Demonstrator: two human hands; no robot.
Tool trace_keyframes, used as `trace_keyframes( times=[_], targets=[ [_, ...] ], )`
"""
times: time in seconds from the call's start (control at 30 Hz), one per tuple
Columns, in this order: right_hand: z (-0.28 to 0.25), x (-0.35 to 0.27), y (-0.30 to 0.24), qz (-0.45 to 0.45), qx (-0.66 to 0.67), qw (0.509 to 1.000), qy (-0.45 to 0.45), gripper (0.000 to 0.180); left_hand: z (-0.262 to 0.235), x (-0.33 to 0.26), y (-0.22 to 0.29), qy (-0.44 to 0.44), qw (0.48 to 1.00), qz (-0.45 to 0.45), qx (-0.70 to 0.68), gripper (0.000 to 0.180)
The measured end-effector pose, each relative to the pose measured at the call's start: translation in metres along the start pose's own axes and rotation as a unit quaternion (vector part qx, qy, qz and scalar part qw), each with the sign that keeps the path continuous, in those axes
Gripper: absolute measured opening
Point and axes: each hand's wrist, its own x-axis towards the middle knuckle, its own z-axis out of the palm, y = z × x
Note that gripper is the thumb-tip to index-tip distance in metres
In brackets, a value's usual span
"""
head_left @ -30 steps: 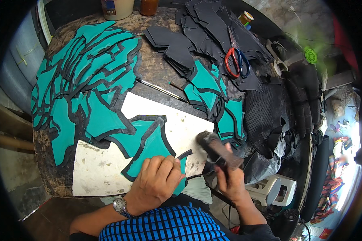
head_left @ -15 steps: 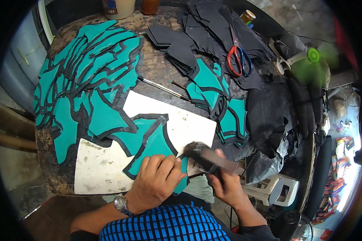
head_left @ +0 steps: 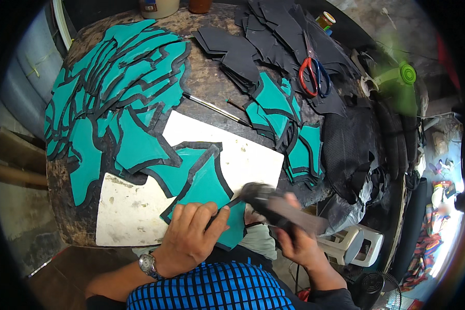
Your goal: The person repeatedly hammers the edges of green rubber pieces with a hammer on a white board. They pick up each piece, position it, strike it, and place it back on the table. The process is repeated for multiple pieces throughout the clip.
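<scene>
The left hand pressed flat on a teal piece with black edging lying on a white board at the worktop's near edge. The right hand gripped a blurred dark tool (apparently a hammer), seemingly tapping the edging down. Beyond lay teal stacks and red scissors.

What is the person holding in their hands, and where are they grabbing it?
The right hand grips a blurred dark hammer by its handle, low down. The left hand holds nothing; it presses flat on a teal piece with black edging on the white board.
</scene>
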Motion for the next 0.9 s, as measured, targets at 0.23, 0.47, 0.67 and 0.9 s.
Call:
trace_keyframes(
  times=[0.23,0.47,0.67,0.9],
  targets=[
    [0.0,0.006,0.001,-0.044,-0.037,0.998,0.037,0.052,0.0,-0.003,-0.001,-0.002,1.0,0.017,0.013,0.035],
    [-0.002,0.007,-0.004,0.066,0.007,0.996,-0.057,0.052,0.0,-0.005,-0.001,0.047,0.997,-0.036,-0.052,0.036],
    [0.005,0.003,0.003,0.05,0.026,0.997,-0.045,0.051,-0.006,-0.005,0.003,0.054,0.991,-0.116,-0.048,0.029],
    [0.011,-0.004,0.007,0.05,0.024,0.998,-0.027,0.051,-0.002,0.017,0.0,0.054,0.99,-0.124,-0.034,0.021]
  ],
)
